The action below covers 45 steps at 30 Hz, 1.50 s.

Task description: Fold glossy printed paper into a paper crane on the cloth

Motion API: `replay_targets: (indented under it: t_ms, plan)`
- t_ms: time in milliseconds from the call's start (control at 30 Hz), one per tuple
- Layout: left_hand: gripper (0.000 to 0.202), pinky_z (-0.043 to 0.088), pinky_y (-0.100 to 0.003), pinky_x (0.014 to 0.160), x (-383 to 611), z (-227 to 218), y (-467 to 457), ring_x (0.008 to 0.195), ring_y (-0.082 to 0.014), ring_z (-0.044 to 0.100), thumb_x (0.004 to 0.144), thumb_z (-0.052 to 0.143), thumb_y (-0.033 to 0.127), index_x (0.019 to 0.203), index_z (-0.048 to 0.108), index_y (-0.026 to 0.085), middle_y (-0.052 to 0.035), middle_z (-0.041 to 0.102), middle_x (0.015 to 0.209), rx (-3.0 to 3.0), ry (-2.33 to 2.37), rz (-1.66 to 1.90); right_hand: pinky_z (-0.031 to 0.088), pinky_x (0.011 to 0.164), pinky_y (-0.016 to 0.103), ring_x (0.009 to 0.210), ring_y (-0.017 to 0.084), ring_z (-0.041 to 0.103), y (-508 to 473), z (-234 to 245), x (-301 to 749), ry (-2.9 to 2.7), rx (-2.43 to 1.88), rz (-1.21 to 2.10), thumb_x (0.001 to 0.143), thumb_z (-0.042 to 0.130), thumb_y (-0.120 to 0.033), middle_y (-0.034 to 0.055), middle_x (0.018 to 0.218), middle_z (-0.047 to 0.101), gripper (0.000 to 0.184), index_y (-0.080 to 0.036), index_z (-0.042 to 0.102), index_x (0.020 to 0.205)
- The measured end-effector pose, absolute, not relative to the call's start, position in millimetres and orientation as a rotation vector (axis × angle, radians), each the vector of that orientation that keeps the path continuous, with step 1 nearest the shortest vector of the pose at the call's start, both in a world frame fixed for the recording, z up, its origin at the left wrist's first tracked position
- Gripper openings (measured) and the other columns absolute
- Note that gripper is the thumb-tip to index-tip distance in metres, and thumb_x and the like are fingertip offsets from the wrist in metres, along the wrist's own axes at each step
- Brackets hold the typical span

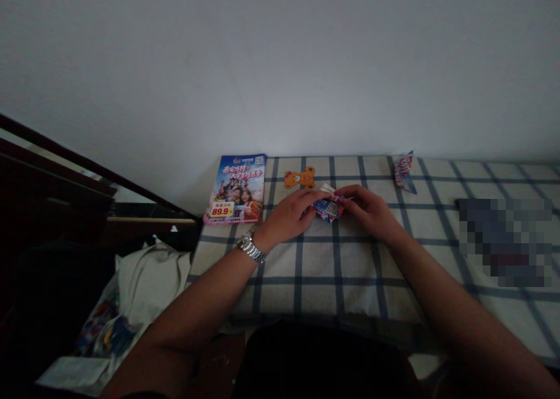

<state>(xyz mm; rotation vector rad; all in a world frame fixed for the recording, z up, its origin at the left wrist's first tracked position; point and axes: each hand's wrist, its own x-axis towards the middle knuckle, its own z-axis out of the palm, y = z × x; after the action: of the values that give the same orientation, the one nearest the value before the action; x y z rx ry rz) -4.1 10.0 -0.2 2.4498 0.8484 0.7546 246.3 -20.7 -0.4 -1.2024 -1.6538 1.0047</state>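
Between my hands is a folded paper flyer (329, 210), printed in blue and red with a QR code on its front and a pale edge at the top. My left hand (291, 213), with a metal watch on the wrist, pinches its left side. Thumb and fingers of my right hand (366, 210) are closed on its right upper edge. Just behind the flyer, a flat brown bear cutout (300, 178) lies on the checked cloth (280, 276). To the left lies a stack of printed flyers (238, 190) showing a castle and the price 89.9.
A folded paper piece (405, 172) stands near the wall (280, 66) at the back right. Farther right is a dark, pixelated object (503, 241). White bags (151, 282) sit low at the left, beside a dark wooden frame (44, 183).
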Motion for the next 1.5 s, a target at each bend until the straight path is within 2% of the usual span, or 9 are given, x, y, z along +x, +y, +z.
replay_targets:
  t_ms: [267,367,467,500,567,800,1000,1200,1500]
  plan:
    - [0.045,0.051,-0.048,0.114,-5.1,8.2,7.0,0.127,-0.0234,0.062,0.102,0.052,0.016,0.145,0.055,0.027,-0.0086,0.065,0.136,2.339,0.805,0.799,0.064,0.084,0.039,0.091,0.023,0.075,-19.4,-1.1,246.9,-1.640,-1.190,0.987,0.099,0.066,-0.045,0.0061,0.105,0.078,0.028,-0.025,0.071,0.117]
    - [0.034,0.053,-0.047,0.112,-2.2,9.8,4.4,0.127,-0.0233,0.063,0.108,0.051,0.029,0.141,0.058,0.028,-0.0083,0.067,0.136,2.219,0.807,0.862,0.064,0.084,0.039,0.092,0.022,0.075,-20.6,-1.7,247.7,-1.659,-1.164,0.990,0.099,0.065,-0.042,0.0057,0.107,0.078,0.026,-0.025,0.071,0.118]
    - [0.036,0.062,-0.038,0.092,2.2,6.2,4.0,0.108,-0.0210,0.071,0.110,0.048,0.040,0.142,0.055,0.025,-0.0099,0.071,0.125,1.990,0.914,0.927,0.063,0.084,0.038,0.094,0.023,0.075,-23.0,-1.3,248.2,-1.718,-1.150,0.973,0.100,0.063,-0.037,0.0061,0.110,0.078,0.023,-0.025,0.071,0.118]
    - [0.035,0.064,-0.035,0.086,3.5,4.3,4.6,0.100,-0.0199,0.072,0.110,0.048,0.042,0.139,0.057,0.023,-0.0097,0.072,0.119,1.929,0.949,0.953,0.063,0.085,0.039,0.096,0.023,0.075,-23.7,-1.1,248.3,-1.743,-1.145,0.966,0.100,0.062,-0.036,0.0063,0.111,0.078,0.023,-0.025,0.071,0.118]
    - [0.033,0.063,-0.034,0.081,5.2,0.5,6.5,0.094,-0.0192,0.073,0.110,0.050,0.043,0.130,0.062,0.021,-0.0091,0.074,0.112,1.887,0.974,0.956,0.062,0.087,0.039,0.099,0.023,0.075,-25.0,-0.5,248.4,-1.785,-1.131,0.959,0.100,0.061,-0.032,0.0064,0.114,0.078,0.023,-0.025,0.071,0.119]
    - [0.033,0.060,-0.032,0.080,5.5,-4.4,11.4,0.086,-0.0184,0.072,0.104,0.059,0.050,0.103,0.070,0.018,-0.0054,0.076,0.095,1.857,0.997,0.968,0.061,0.092,0.039,0.102,0.023,0.074,-26.1,-0.6,248.1,-1.853,-1.085,0.902,0.100,0.056,-0.025,0.0062,0.113,0.079,0.024,-0.024,0.074,0.116]
    - [0.033,0.053,-0.029,0.074,4.9,-2.8,11.2,0.080,-0.0169,0.067,0.104,0.059,0.048,0.096,0.069,0.018,-0.0034,0.073,0.088,1.855,0.999,0.935,0.060,0.092,0.039,0.106,0.024,0.073,-24.8,-3.6,251.1,-1.849,-1.106,0.878,0.102,0.055,-0.027,0.0048,0.118,0.078,0.027,-0.027,0.073,0.122]
    - [0.036,0.050,-0.028,0.069,4.1,-4.8,12.4,0.076,-0.0172,0.065,0.103,0.059,0.052,0.093,0.067,0.018,-0.0027,0.069,0.083,1.806,0.982,0.930,0.060,0.097,0.042,0.112,0.026,0.072,-21.3,-6.8,251.6,-1.755,-1.143,0.866,0.101,0.061,-0.036,0.0065,0.121,0.076,0.027,-0.026,0.070,0.125]
    - [0.038,0.047,-0.027,0.064,3.7,-7.7,12.7,0.070,-0.0149,0.062,0.103,0.058,0.053,0.088,0.062,0.018,-0.0004,0.065,0.077,1.765,0.992,0.918,0.062,0.085,0.039,0.097,0.025,0.074,-22.6,-4.2,247.2,-1.694,-1.223,0.891,0.099,0.063,-0.040,0.0071,0.111,0.078,0.026,-0.024,0.072,0.119]
